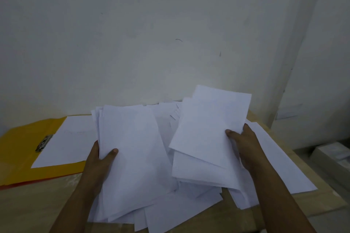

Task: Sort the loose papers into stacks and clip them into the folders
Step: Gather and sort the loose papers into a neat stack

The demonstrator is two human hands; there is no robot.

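My left hand (98, 159) grips a sheaf of white sheets (130, 149) by its left edge, thumb on top. My right hand (244, 143) holds a second bundle of white papers (210, 125) by its right edge, thumb pressed on the top sheet. Both bundles are lifted above a messy pile of loose papers (181, 212) spread over the table. At the left lies an open yellow folder (17, 157) with a metal clip (44, 143) and white sheets (68, 142) lying in it.
The wooden table (37, 206) stands against a pale wall (151, 34). More sheets (280, 161) lie flat at the table's right side. Off the right edge, lower down, sit pale boxes (333, 155).
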